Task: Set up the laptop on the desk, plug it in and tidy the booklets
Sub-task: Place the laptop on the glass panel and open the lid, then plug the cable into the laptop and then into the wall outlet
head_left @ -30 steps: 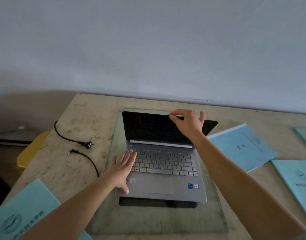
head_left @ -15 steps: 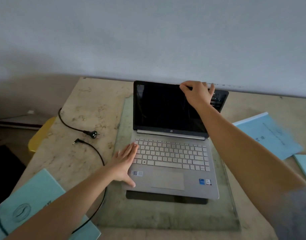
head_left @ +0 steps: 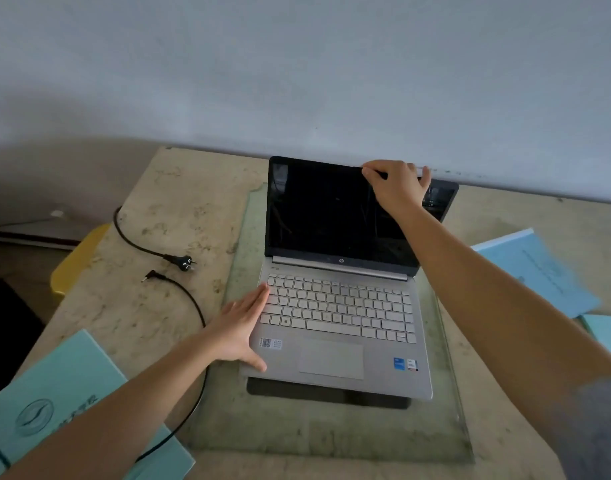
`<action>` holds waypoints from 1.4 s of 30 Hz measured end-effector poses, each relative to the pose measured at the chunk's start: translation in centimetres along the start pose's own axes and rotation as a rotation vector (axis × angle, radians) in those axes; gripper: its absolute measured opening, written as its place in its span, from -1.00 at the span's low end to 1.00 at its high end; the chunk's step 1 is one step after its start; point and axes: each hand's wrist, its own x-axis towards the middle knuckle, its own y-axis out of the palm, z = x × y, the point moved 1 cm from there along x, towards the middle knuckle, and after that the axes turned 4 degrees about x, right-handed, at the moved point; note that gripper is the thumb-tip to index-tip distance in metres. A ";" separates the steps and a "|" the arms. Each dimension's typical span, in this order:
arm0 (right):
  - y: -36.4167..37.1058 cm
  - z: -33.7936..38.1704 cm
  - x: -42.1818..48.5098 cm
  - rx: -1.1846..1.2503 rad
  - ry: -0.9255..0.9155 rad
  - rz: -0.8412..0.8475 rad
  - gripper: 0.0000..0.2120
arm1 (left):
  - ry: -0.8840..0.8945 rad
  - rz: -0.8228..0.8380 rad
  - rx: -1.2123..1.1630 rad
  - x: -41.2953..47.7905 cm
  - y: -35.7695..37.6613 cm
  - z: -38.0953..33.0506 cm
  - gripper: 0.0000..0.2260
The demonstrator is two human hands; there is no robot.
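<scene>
We see the laptop [head_left: 338, 306] open on a glass sheet [head_left: 331, 434] on the desk [head_left: 179, 202]. Right hand [head_left: 395, 187] pinches its screen's top edge; left hand [head_left: 240, 332] rests flat, fingers straight, on the palm rest.

Dim, soft, cool light with a grey-blue cast, even across the wall [head_left: 297, 64]; shadows are soft-edged throughout; a broad darker band lies on the wall's lower left, and the far left edge of the view falls to near black; the laptop screen [head_left: 324, 209] is dark with faint reflections at its upper corners; a soft shadow sits on the glass pane [head_left: 331, 434] under the laptop's front edge; wide-angle bending curves the far edge of the surface [head_left: 165, 202]; the sleeve [head_left: 601, 427] at lower right is blurred, and print on the right booklet [head_left: 539, 271] is smeared
</scene>
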 end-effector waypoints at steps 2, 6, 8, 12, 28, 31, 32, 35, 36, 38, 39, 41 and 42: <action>-0.2 0.1 -0.3 -0.007 -0.006 -0.002 -0.74 | -0.004 -0.060 -0.055 -0.5 0.4 0.0 0.24; -0.7 0.3 -1.2 -0.144 -0.082 0.043 -0.70 | 0.013 -0.298 -0.196 -2.4 1.4 0.2 -0.08; -0.6 0.6 -2.0 -0.168 -0.179 -0.024 -0.62 | 0.008 -0.420 -0.248 -3.8 1.8 1.1 -0.17; 1.2 4.7 -4.3 -0.088 -0.581 -0.229 -0.66 | -0.146 -0.579 -0.368 -6.9 2.7 3.8 -0.25; 25.8 18.9 -15.8 -0.148 -0.659 0.781 -0.61 | -0.518 -0.666 -0.512 -9.1 6.1 3.3 -0.58; 27.0 18.7 -15.8 -0.179 -0.623 0.727 -0.55 | -0.517 -0.622 -0.465 -8.4 6.2 3.1 -0.60; 27.3 18.6 -15.8 -0.180 -0.612 0.720 -0.53 | -0.523 -0.615 -0.472 -8.2 6.2 2.9 -0.62; 27.4 18.6 -15.5 -0.128 -0.568 0.761 -0.53 | -0.527 -0.585 -0.507 -7.8 6.0 2.7 -0.70; 27.3 18.5 -15.3 -0.059 -0.550 0.801 -0.52 | -0.524 -0.579 -0.522 -7.7 6.0 2.7 -0.71; 26.5 18.3 -14.9 0.144 -0.506 0.829 -0.54 | -0.517 -0.569 -0.553 -7.7 5.9 2.6 -0.74; 25.9 18.1 -14.6 0.249 -0.465 0.803 -0.56 | -0.504 -0.567 -0.561 -7.6 5.8 2.6 -0.74; 24.3 17.2 -13.9 0.400 -0.351 0.720 -0.61 | -0.445 -0.568 -0.573 -7.2 5.2 1.9 -0.74; 23.3 16.6 -13.4 0.439 -0.293 0.683 -0.62 | -0.399 -0.565 -0.584 -7.0 4.8 1.3 -0.74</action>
